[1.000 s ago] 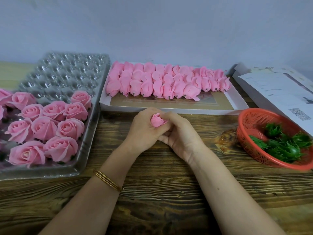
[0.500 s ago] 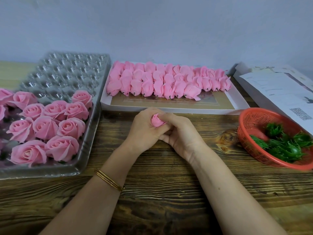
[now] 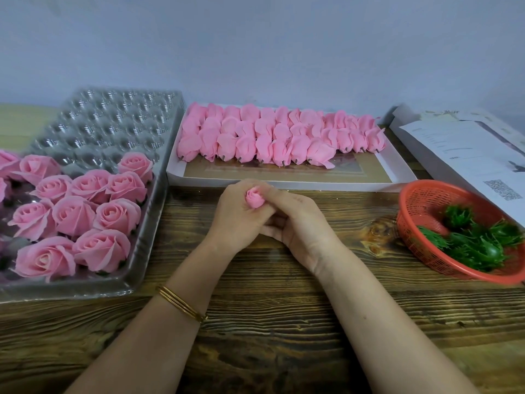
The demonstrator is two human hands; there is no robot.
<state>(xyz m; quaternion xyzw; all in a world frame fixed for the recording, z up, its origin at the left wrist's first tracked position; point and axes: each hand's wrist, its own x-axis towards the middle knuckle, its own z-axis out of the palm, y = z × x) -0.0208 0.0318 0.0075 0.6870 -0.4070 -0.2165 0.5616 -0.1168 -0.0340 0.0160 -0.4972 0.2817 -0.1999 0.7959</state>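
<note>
A small pink rose bud (image 3: 253, 198) sits between my two hands at the middle of the wooden table. My left hand (image 3: 237, 217) curls round its left side and holds it. My right hand (image 3: 295, 226) pinches its right side with fingers folded against the left hand. Only the bud's top shows; its base is hidden by my fingers. Finished pink roses (image 3: 85, 211) fill the near part of a clear plastic cell tray (image 3: 113, 123) at the left. Rows of closed pink buds (image 3: 278, 137) lie in a white flat box (image 3: 397, 174) behind my hands.
A red plastic basket (image 3: 420, 203) with several green leaf calyxes (image 3: 477, 240) stands at the right. White papers (image 3: 468, 155) with a QR code lie behind it. A pale wall rises behind the table. A gold bangle is on my left wrist.
My fingers have worked round the bud, which now shows its rolled top more upright. Both hands stay in the same place.
</note>
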